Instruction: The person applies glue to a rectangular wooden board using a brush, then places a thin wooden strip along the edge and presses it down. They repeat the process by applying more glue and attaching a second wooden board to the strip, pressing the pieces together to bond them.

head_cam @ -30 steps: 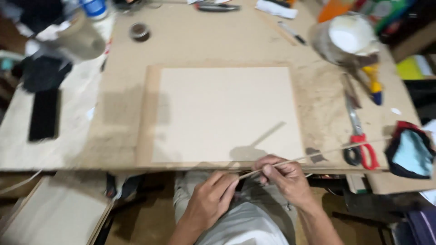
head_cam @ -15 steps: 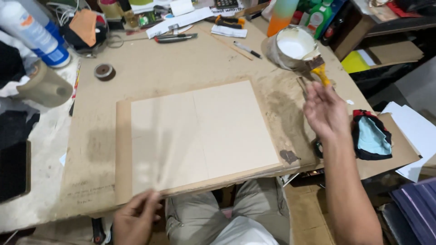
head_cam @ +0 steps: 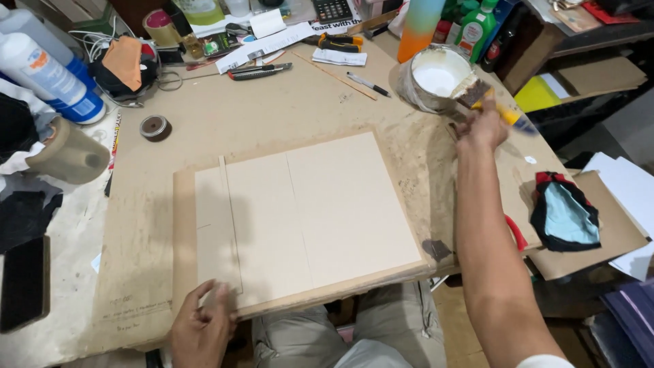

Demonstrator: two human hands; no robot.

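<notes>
White bottles with blue bases [head_cam: 48, 75] stand at the counter's [head_cam: 272, 116] far left; a green bottle [head_cam: 477, 24] and an orange-to-teal tumbler [head_cam: 419, 27] sit behind the tub of white paste [head_cam: 436, 82]. Right hand [head_cam: 484, 126], arm stretched out, has fingers pinching a yellow-handled brush [head_cam: 487, 99] beside the tub. Left hand [head_cam: 201, 327] rests with fingers spread on the pale board's [head_cam: 313, 211] near-left corner.

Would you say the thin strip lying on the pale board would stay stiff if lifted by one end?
Probably not: the strip is long, very narrow and flat, so it would likely bend or droop. It looks light and could slide easily on the smooth board. The left hand rests near its lower end.
</notes>
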